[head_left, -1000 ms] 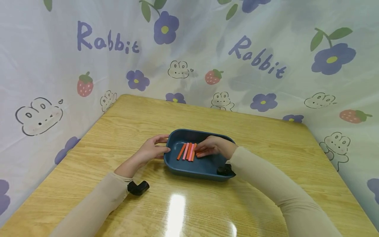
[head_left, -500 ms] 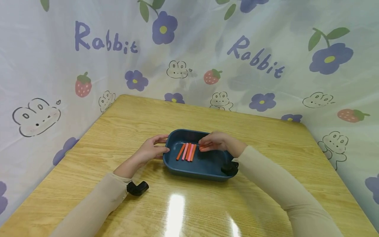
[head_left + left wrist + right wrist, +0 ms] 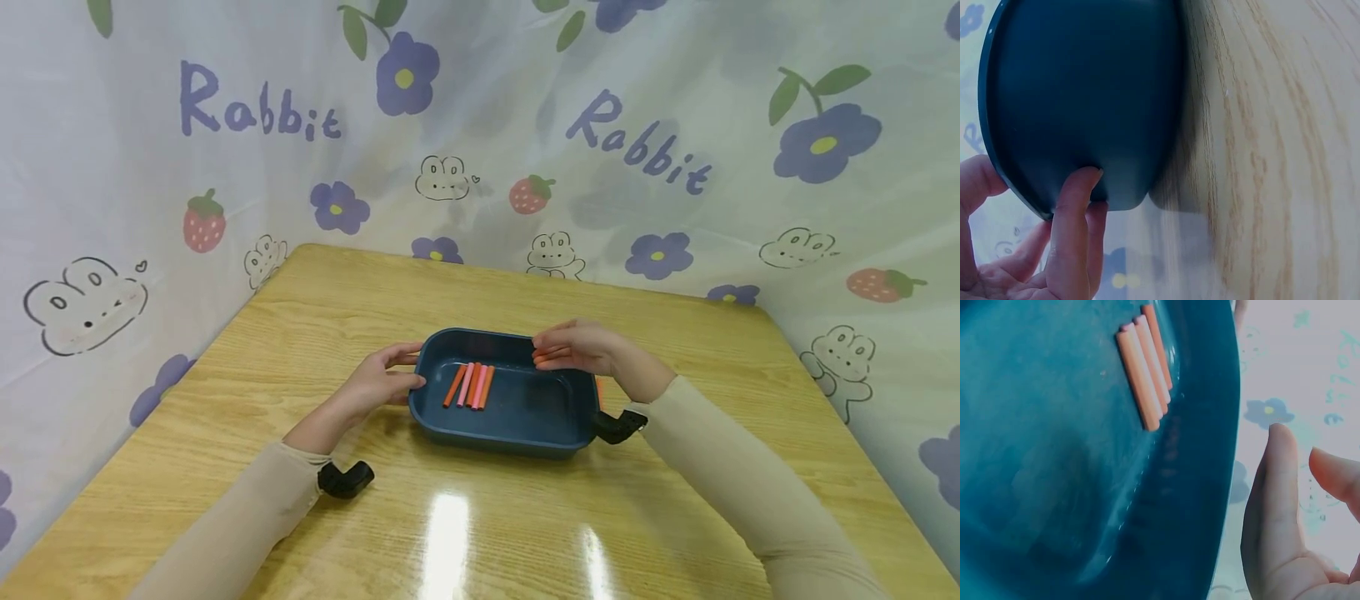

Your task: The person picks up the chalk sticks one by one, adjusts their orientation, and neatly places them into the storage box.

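A dark blue rectangular tray [image 3: 502, 446] with rounded corners stands on the table. Several short orange and pink sticks [image 3: 471, 387] lie side by side in its left half. My left hand [image 3: 372, 385] grips the tray's left end; in the left wrist view a finger [image 3: 1071, 231] touches the outer wall. Over the far right rim hovers my right hand [image 3: 581, 346]. In the right wrist view its index finger [image 3: 1282, 487] is straight, the thumb stands apart, and nothing shows between them. An orange sliver [image 3: 600, 392], too small to identify, peeks out just right of the tray.
The wooden table [image 3: 337, 308] reaches back to a white curtain [image 3: 480, 100] printed with rabbits, flowers and strawberries. Black wrist devices sit at both cuffs, the right one [image 3: 618, 425] close to the tray's near right corner.
My right hand has risen out of the tray and moved right, to the far right rim. The sticks stay in the tray. My left hand keeps its place at the left end.
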`<state>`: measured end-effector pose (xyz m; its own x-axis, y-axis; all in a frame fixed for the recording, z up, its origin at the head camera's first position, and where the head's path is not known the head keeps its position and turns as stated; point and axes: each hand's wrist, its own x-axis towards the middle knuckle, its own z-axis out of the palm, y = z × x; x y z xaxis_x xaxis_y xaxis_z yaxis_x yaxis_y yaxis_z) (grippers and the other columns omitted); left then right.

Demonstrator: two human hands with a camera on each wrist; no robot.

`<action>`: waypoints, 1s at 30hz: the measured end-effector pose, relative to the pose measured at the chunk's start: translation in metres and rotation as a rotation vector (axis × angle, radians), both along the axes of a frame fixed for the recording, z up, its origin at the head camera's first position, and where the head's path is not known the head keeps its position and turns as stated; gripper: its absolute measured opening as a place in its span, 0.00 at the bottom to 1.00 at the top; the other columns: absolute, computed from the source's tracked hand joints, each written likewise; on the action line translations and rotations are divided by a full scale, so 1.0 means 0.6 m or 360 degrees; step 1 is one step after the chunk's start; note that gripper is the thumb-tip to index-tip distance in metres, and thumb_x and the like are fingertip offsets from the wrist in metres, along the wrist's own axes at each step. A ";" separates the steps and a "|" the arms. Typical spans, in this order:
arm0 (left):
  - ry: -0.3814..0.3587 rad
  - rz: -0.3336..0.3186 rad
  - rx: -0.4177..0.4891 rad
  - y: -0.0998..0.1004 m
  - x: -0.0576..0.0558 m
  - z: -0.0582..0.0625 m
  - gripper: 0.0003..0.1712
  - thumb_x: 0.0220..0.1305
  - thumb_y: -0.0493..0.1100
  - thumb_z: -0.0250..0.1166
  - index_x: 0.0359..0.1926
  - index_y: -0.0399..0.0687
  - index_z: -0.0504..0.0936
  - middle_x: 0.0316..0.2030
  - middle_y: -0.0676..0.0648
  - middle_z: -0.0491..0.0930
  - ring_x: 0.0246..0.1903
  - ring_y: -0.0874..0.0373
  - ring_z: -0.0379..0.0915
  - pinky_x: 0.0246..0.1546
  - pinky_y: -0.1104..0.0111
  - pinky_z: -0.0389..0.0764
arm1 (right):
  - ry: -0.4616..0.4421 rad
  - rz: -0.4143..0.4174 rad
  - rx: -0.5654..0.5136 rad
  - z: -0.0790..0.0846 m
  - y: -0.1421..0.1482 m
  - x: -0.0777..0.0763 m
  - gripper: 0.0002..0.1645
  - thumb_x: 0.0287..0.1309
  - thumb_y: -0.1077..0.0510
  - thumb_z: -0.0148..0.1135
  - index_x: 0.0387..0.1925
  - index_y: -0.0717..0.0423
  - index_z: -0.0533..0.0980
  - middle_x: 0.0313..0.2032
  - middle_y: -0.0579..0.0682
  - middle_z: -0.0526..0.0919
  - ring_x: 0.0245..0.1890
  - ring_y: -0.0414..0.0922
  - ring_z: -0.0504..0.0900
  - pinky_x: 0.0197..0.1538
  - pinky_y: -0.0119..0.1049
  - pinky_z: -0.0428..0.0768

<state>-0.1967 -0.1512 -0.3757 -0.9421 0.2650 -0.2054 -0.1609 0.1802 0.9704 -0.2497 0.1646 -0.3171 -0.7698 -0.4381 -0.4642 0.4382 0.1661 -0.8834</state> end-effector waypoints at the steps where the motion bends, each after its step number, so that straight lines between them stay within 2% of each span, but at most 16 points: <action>1: 0.0002 0.0002 0.0001 0.000 0.000 0.000 0.35 0.61 0.32 0.59 0.68 0.43 0.59 0.61 0.34 0.61 0.49 0.40 0.73 0.39 0.60 0.81 | 0.0000 -0.0010 -0.0014 0.001 0.007 0.002 0.27 0.66 0.67 0.48 0.62 0.77 0.58 0.43 0.63 0.75 0.36 0.46 0.81 0.46 0.37 0.80; 8: 0.0014 0.0001 -0.0002 -0.001 -0.002 -0.002 0.35 0.61 0.33 0.59 0.68 0.43 0.59 0.61 0.34 0.61 0.47 0.42 0.75 0.39 0.59 0.81 | 0.0017 -0.0069 -0.0080 -0.007 0.059 0.017 0.27 0.66 0.68 0.47 0.61 0.80 0.55 0.33 0.54 0.79 0.34 0.43 0.82 0.45 0.35 0.80; 18: 0.0020 -0.0014 -0.0015 0.000 0.002 0.003 0.35 0.61 0.33 0.59 0.69 0.40 0.58 0.61 0.32 0.60 0.47 0.42 0.74 0.41 0.58 0.81 | 0.0043 -0.0185 -0.0122 -0.024 0.126 0.040 0.30 0.68 0.67 0.44 0.65 0.79 0.48 0.39 0.55 0.76 0.37 0.43 0.81 0.48 0.34 0.78; 26: 0.0018 -0.0012 -0.0003 -0.001 0.002 0.003 0.35 0.62 0.33 0.58 0.69 0.40 0.58 0.62 0.32 0.60 0.49 0.42 0.73 0.41 0.58 0.81 | 0.0081 -0.0304 -0.0105 -0.049 0.155 0.055 0.32 0.66 0.64 0.50 0.63 0.79 0.51 0.39 0.53 0.75 0.36 0.41 0.80 0.46 0.31 0.79; 30: 0.0013 -0.0015 -0.0003 0.000 0.003 0.002 0.35 0.62 0.33 0.59 0.69 0.41 0.58 0.62 0.32 0.60 0.48 0.43 0.74 0.40 0.58 0.81 | 0.0139 -0.0329 -0.0057 -0.070 0.162 0.061 0.32 0.65 0.65 0.50 0.62 0.82 0.51 0.42 0.53 0.77 0.36 0.40 0.81 0.47 0.33 0.79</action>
